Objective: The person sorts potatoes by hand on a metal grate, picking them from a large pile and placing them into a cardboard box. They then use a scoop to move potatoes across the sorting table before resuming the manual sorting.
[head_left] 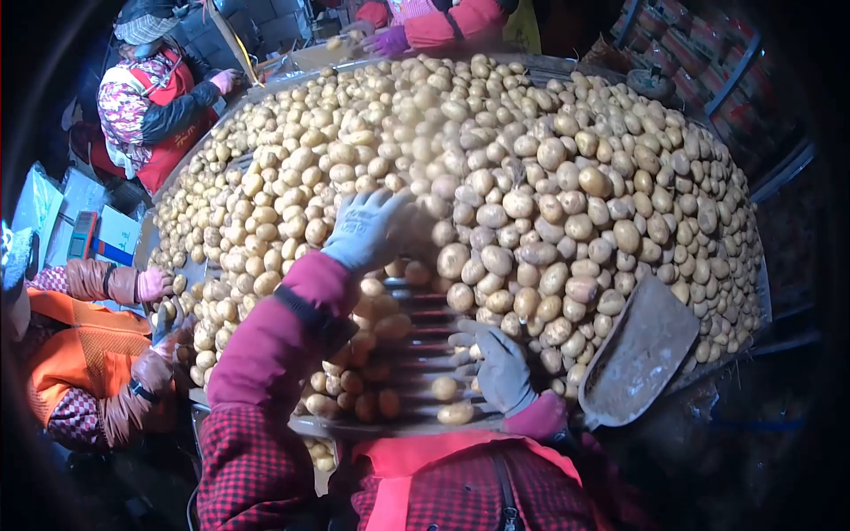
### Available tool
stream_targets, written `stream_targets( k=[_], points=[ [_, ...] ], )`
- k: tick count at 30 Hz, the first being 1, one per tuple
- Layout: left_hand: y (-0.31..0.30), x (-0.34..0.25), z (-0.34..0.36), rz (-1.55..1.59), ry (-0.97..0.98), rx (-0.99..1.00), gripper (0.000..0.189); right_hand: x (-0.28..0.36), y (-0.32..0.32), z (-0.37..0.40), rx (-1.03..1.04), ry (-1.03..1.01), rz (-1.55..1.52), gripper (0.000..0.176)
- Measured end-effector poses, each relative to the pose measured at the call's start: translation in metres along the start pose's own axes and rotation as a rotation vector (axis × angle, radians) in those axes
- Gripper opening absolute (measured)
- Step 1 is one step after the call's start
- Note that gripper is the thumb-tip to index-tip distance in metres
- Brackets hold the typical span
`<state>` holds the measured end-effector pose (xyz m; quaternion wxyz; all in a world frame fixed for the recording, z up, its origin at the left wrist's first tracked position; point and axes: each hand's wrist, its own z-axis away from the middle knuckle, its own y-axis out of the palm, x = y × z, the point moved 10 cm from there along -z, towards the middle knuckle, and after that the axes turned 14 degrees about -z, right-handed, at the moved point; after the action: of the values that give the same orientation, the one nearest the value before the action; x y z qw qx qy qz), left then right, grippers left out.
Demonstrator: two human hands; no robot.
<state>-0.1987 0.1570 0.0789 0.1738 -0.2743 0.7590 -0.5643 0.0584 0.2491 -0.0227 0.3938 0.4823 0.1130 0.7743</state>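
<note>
My left hand, in a light grey glove, reaches onto the potato heap with its fingers spread. It touches potatoes, and none is seen held in it. My right hand, also gloved, is lower down beside the slatted part of the table; its fingers are apart and nothing shows in them. Two loose potatoes lie on the slats just left of my right hand. More potatoes, somewhat blurred, lie below my left forearm.
A metal scoop rests at the right front edge of the heap. Co-workers stand at the left, the upper left and the far side. Stacked red sacks are at the upper right.
</note>
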Motion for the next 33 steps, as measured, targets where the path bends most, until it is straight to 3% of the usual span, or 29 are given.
stream_targets(
  k=[3, 6, 7, 10, 12, 13, 14, 17, 19, 24, 25, 28, 30, 33],
  points=[
    [0.02, 0.022, -0.048, -0.164, -0.027, -0.085, 0.056, -0.005, -0.003, -0.011, 0.036, 0.049, 0.027, 0.048],
    [0.051, 0.04, -0.077, -0.279, -0.063, 0.056, 0.055, 0.0, -0.006, -0.012, 0.024, 0.083, 0.072, 0.052],
    [0.071, 0.051, -0.083, -0.282, -0.085, 0.108, 0.048, 0.004, -0.005, -0.014, 0.077, 0.056, 0.128, 0.051],
    [0.1, 0.079, -0.092, -0.363, -0.147, 0.022, 0.037, 0.013, -0.002, -0.017, 0.136, -0.035, 0.252, 0.049],
    [0.082, 0.078, -0.093, -0.294, -0.176, 0.061, 0.036, 0.02, 0.003, -0.016, 0.199, -0.09, 0.41, 0.042],
    [0.079, 0.081, -0.09, -0.281, -0.203, 0.055, 0.035, 0.019, 0.0, -0.018, 0.145, -0.018, 0.278, 0.048],
    [0.074, 0.086, -0.087, -0.272, -0.23, 0.046, 0.034, 0.012, -0.008, -0.018, 0.255, -0.085, 0.415, 0.06],
    [0.059, 0.091, -0.064, -0.214, -0.136, 0.089, 0.036, 0.018, -0.002, -0.019, 0.209, -0.049, 0.291, 0.056],
    [0.051, 0.093, -0.041, -0.244, -0.091, 0.143, 0.037, 0.028, 0.008, -0.016, 0.245, -0.174, 0.458, 0.057],
    [0.037, 0.117, 0.008, -0.307, -0.255, 0.145, 0.038, 0.019, 0.002, -0.017, 0.236, -0.141, 0.367, 0.041],
    [0.035, 0.115, 0.01, -0.456, -0.238, 0.156, 0.038, 0.017, 0.0, -0.017, 0.241, -0.14, 0.331, 0.041],
    [0.019, 0.074, -0.011, -0.222, -0.064, -0.012, 0.038, 0.0, -0.009, -0.021, 0.152, 0.091, 0.044, 0.038],
    [0.016, 0.033, -0.033, 0.022, 0.116, -0.044, 0.044, 0.006, -0.002, -0.02, 0.176, 0.061, 0.196, 0.039],
    [0.052, 0.015, -0.067, 0.33, 0.005, 0.095, 0.04, 0.005, 0.0, -0.021, 0.232, 0.006, 0.284, 0.043]
  ],
)
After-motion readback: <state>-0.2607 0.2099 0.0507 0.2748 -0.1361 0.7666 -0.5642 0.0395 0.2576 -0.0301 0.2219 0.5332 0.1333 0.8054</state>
